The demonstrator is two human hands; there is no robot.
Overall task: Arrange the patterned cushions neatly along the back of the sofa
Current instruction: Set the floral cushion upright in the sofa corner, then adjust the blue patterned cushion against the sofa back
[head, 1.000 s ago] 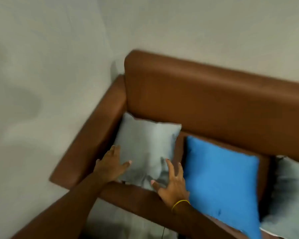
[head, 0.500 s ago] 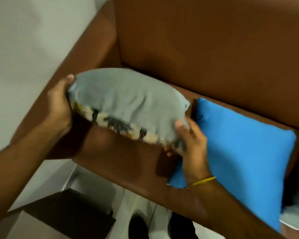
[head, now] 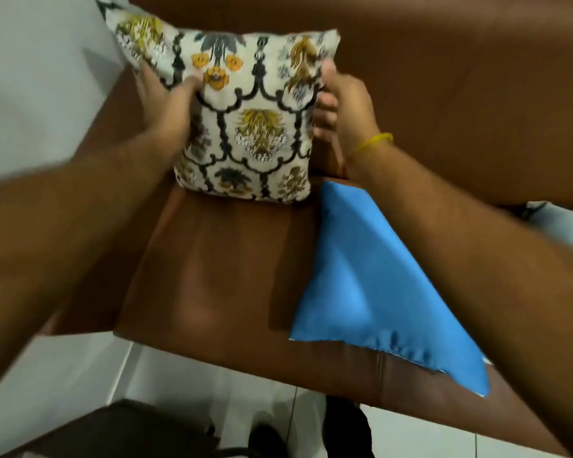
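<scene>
At the far left of the sofa seat (head: pixel 232 259), close to the armrest (head: pixel 119 104), your left hand (head: pixel 166 94) is gripping the left edge of a patterned cushion (head: pixel 248 120), thumb pressing across its printed face and fingers wrapping behind. You are holding the cushion upright, floral side facing you, its lower edge touching the brown seat and its top leaning toward the sofa back (head: pixel 444 77). Holding it by both sides is likely letting you square it against the backrest. Moving right, your right hand (head: pixel 341 104), with a yellow band (head: pixel 376 142) at the wrist, is clasping the cushion's right edge, fingers curling behind the fabric. So the cushion is sitting between your two hands, both closing on it. Further right, a plain blue cushion (head: pixel 377 276) is lying flat on the seat just beside the patterned one, one corner overhanging the front edge. It is probably waiting its turn.
</scene>
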